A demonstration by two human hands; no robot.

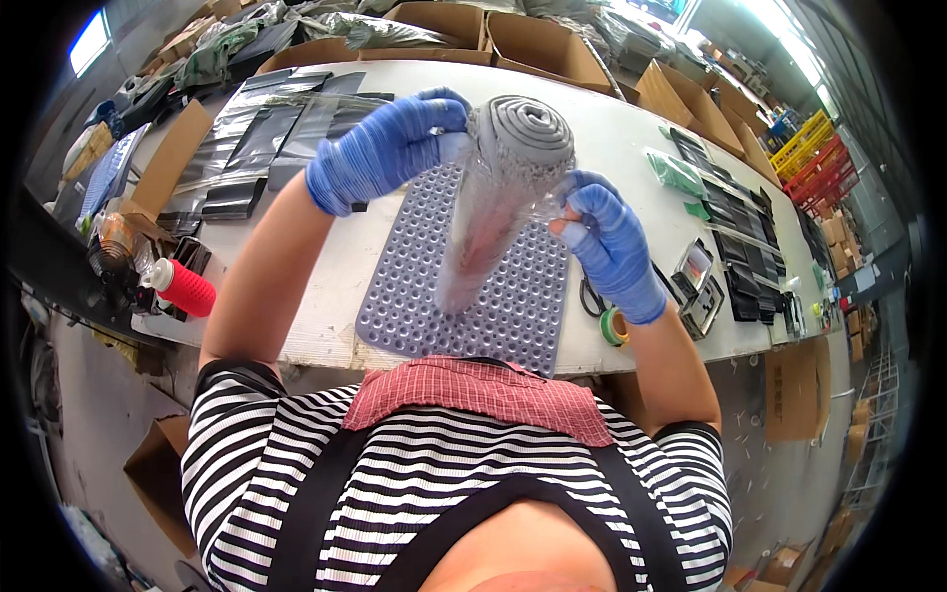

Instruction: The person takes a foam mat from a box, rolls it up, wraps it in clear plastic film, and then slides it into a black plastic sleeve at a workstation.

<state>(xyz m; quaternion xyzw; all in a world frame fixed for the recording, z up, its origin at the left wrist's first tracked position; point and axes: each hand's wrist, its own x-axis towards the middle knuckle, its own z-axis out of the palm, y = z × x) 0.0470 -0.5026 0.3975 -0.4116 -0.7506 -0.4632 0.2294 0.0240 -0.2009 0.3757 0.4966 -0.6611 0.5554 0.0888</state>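
Observation:
A grey rolled-up mat (498, 183) stands nearly upright, with its spiral end toward me. Clear plastic film wraps its sides, bunched and wrinkled just below the top. My left hand (390, 146), in a blue glove, has its fingers closed on the film at the roll's upper left. On the other side, my right hand (610, 247), also gloved, pinches a stretched bit of clear plastic film (546, 209) between thumb and fingers; a bare fingertip shows. Under the roll lies a flat translucent grey mat (400, 291) covered in round suction cups.
The white table (316, 281) carries flat dark plastic packages (261, 148) at left and more black packages (745, 242) at right. Near my right arm are a roll of green tape (614, 328) and a metal-framed item (698, 286). A red bottle (184, 288) stands left. Cardboard boxes (543, 49) line the far edge.

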